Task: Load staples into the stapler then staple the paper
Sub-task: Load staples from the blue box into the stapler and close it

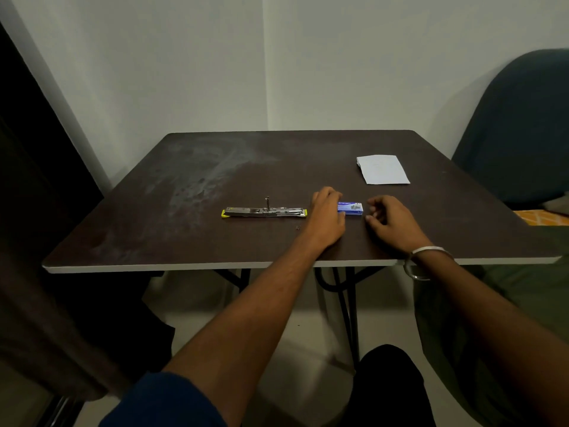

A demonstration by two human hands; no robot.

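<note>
A metal stapler (264, 211) with yellow ends lies flat and fully unfolded near the middle of the dark table (215, 167). To its right sits a small blue staple box (351, 208). My left hand (326, 211) rests on the table with its fingertips on the box's left end. My right hand (391, 218) lies just right of the box, fingers curled and apart, a small gap from it. White folded paper (383, 169) lies farther back on the right.
A tiny loose staple bit (297, 228) lies in front of the stapler. A dark blue chair back (517, 127) stands at the right of the table. A dark curtain (46, 241) hangs at the left. Walls close the far side.
</note>
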